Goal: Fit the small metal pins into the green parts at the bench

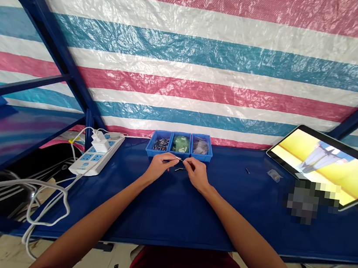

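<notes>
Striped sheeting (209,52) fills our background, and over the blue table (171,216) we go straight to the action: our left hand (159,167) pinches a small slim piece (178,158) between thumb and fingers, while our right hand (198,174) meets its other end, fingertips narrowed, though we cannot tell whether they grip. Between the hands lie small dark pieces (180,169); just beyond, three blue bins (202,157); well right of our right hand, a lit screen (333,165).
</notes>
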`<state>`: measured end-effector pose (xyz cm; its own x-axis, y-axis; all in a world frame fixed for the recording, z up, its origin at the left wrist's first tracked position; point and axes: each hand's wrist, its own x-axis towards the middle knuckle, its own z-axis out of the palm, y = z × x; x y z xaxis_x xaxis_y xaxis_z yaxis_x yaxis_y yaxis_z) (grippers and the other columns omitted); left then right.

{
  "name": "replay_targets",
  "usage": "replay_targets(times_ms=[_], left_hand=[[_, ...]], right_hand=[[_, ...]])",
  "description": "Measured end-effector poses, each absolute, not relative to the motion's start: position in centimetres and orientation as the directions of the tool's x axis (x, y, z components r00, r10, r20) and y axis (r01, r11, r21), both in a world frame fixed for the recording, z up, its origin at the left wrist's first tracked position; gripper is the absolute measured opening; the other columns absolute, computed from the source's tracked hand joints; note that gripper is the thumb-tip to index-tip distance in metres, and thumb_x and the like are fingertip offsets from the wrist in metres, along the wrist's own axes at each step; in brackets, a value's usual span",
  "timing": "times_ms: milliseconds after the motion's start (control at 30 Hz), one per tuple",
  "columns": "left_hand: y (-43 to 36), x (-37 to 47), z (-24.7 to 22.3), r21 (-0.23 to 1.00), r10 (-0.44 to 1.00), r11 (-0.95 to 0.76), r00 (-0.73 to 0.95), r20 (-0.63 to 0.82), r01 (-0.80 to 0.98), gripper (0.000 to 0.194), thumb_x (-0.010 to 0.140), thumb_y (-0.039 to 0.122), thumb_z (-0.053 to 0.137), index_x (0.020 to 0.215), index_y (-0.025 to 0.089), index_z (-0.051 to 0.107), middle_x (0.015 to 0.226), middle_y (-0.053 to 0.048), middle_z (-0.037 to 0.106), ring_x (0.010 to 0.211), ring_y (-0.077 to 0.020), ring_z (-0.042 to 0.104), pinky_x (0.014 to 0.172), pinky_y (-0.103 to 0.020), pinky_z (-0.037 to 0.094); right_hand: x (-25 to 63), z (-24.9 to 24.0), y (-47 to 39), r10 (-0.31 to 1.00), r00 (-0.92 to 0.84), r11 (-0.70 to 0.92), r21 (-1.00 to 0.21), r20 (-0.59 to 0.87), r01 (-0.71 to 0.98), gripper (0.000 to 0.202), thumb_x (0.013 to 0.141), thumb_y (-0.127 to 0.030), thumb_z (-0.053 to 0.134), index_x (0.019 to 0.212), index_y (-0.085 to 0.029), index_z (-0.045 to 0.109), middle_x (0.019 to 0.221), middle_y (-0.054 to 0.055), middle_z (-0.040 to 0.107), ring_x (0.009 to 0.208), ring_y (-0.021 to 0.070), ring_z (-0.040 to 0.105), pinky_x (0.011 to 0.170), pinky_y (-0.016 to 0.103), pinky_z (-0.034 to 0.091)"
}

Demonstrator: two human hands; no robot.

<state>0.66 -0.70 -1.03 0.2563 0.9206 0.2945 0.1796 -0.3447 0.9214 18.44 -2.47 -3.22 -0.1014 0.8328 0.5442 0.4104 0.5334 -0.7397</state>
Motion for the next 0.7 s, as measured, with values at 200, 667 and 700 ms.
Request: replay_targets(times_ms=[200,667,700], left_hand=[[-0.7,1.0,-0.9,0.95,0.932,-0.293,0.254,0.258,0.111,0.03,0.077,0.042,0.066,0.085,0.014,0.071,0.089,-0.01,0.07,0.059,-0.0138,0.059,0.046,-0.023,0.048],[-0.6,-0.2,-0.5,0.774,0.848,-0.497,0.408,0.339,0.391,0.037,0.088,0.039,0.053,0.114,0.015,0.066,0.064,0.001,0.058,0.058,-0.0126,0.049,0.06,-0.024,0.039],[-0.6,-0.3,-0.5,0.778,0.849,-0.495,0.408,0.337,0.387,0.038,0.088,0.039,0.053,0.116,0.015,0.064,0.06,0.002,0.056,0.057,-0.0124,0.048,0.06,-0.024,0.039]], right_hand=[[18.4,-3.4,-2.4,0.817,-0.159,0.562,-0.703,0.554,0.436,0.028,0.092,-0.034,0.048,0.077,-0.018,0.066,0.065,0.001,0.063,0.057,0.0135,0.054,0.058,0.024,0.039],[18.6,-3.2,-2.5,0.793,-0.096,0.578,-0.693,0.602,0.431,0.027,0.093,-0.035,0.047,0.097,-0.019,0.067,0.078,0.004,0.062,0.062,0.0144,0.055,0.064,0.027,0.046],[18.6,-3.2,-2.5,0.789,-0.119,0.588,-0.685,0.603,0.43,0.026,0.093,-0.035,0.047,0.094,-0.019,0.067,0.078,0.004,0.062,0.063,0.0145,0.055,0.065,0.027,0.045]])
